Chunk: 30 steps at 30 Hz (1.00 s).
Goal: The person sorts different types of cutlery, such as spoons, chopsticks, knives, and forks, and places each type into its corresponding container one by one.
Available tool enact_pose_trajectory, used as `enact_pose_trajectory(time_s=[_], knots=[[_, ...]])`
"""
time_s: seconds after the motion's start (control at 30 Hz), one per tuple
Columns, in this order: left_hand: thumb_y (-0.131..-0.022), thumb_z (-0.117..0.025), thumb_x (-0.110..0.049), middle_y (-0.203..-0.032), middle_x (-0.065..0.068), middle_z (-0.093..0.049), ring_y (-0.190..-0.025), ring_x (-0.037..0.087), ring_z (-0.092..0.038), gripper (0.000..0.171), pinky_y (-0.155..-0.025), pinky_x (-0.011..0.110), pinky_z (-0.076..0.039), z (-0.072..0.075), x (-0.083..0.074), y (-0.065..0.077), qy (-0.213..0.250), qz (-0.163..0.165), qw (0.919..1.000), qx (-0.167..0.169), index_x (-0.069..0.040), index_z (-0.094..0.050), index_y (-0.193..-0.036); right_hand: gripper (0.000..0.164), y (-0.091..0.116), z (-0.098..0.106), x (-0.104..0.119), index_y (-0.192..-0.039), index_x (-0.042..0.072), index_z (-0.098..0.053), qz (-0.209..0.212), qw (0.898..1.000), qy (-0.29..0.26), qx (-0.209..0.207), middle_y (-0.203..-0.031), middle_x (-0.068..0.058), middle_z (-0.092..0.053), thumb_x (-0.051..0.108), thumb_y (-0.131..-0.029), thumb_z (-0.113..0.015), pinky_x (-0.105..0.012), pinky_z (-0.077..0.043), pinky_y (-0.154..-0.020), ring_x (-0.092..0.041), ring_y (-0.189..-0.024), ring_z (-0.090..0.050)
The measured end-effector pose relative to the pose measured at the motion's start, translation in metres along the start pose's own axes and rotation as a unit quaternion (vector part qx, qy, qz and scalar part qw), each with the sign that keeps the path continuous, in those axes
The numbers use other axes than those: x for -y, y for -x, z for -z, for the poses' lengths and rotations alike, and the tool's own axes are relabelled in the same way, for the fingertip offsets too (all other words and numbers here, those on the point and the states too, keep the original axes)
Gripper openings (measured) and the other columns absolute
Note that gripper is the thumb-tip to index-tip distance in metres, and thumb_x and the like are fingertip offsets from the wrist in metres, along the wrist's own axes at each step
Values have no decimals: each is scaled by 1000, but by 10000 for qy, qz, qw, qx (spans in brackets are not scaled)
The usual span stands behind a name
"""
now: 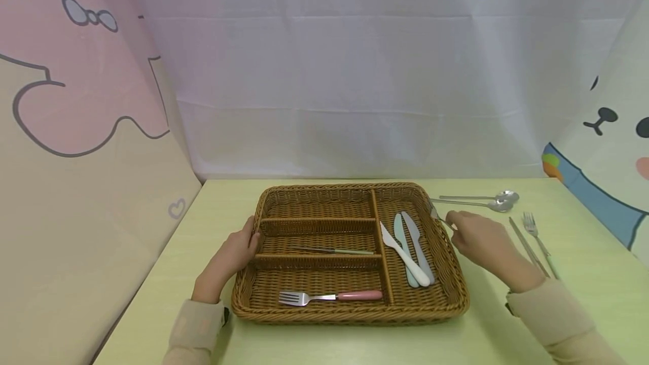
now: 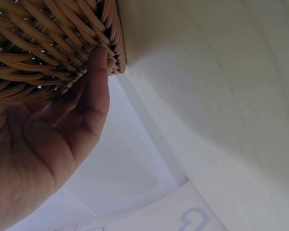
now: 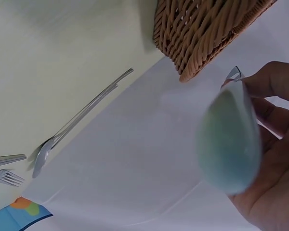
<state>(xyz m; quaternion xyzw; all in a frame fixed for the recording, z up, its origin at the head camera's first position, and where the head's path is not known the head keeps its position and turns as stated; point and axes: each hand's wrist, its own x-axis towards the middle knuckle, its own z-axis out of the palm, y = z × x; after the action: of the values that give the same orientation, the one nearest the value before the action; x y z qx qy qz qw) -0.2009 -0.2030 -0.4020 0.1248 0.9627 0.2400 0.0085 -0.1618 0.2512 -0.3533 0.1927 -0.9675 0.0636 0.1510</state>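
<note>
My left hand (image 1: 234, 249) grips the left rim of a brown woven cutlery basket (image 1: 350, 316); in the left wrist view its fingers (image 2: 97, 89) lie against the outer wall. Beyond the basket's right rim, my right hand (image 1: 479, 240) holds a fork (image 1: 435, 214) with its tines toward the basket. The fork's pale teal handle (image 3: 231, 144) shows blurred in the right wrist view. Three knives, white (image 1: 405, 255), mint (image 1: 400, 230) and grey (image 1: 416, 238), lie in the right compartment. A pink-handled fork (image 1: 357, 295) rests in the front left compartment.
Slim green-handled cutlery (image 1: 352, 252) lies in the middle left compartment. Two metal spoons (image 1: 499, 205) are on the table behind my right hand. To its right lie metal chopsticks (image 1: 527, 245) and a green-handled fork (image 1: 529, 224). A white cloth (image 1: 345, 100) hangs along the table's back edge.
</note>
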Motion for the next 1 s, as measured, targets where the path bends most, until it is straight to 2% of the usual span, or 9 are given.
enact_pose_trajectory(time_s=[0.3,0.57,0.67,0.77,0.9,1.0], knots=[[-98,-37,-11,-47,0,-37,-37,10,-31,53,-38,28,-32,1,-2,0,-27,-24,10000,6,16,-16,-137,16,-11,3,22,-82,8,-55,229,9996,182,-40,-59,2,-44,-5,-71,-56,-29,-32,-34,-12,-46,-35],[-98,-37,-12,-48,1,-38,-37,10,-32,53,-38,29,-33,0,-2,-1,-34,0,10000,-1,16,-16,-138,14,-21,4,44,-79,8,-53,493,9985,222,-67,-62,-2,-48,-4,-73,-56,-32,-36,-33,-14,-48,-41],[-98,-37,-12,-48,1,-38,-37,10,-32,52,-38,28,-33,0,-1,-1,-19,-29,10000,-12,16,-16,-137,18,-22,4,52,-86,7,-57,693,9972,263,-93,-67,-3,-52,-4,-72,-58,-30,-36,-33,-13,-48,-40],[-98,-37,-12,-48,1,-38,-38,11,-32,52,-39,29,-33,1,-1,0,-4,-41,10000,-17,16,-17,-137,19,-24,4,61,-89,6,-58,940,9949,329,-163,-69,-3,-53,-3,-72,-60,-27,-32,-32,-10,-45,-35],[-98,-38,-12,-49,1,-39,-38,11,-33,52,-39,29,-33,1,-1,0,-15,-34,10000,-18,16,-17,-137,16,-24,2,72,-85,7,-55,1205,9917,396,-204,-69,-2,-50,-2,-74,-61,-24,-25,-32,-8,-40,-25],[-98,-38,-12,-49,1,-39,-38,11,-33,53,-39,29,-33,0,0,0,-16,6,10000,0,16,-17,-137,16,-24,2,81,-85,7,-54,1374,9894,455,-152,-69,-3,-48,0,-74,-63,-23,-23,-32,-8,-39,-23]])
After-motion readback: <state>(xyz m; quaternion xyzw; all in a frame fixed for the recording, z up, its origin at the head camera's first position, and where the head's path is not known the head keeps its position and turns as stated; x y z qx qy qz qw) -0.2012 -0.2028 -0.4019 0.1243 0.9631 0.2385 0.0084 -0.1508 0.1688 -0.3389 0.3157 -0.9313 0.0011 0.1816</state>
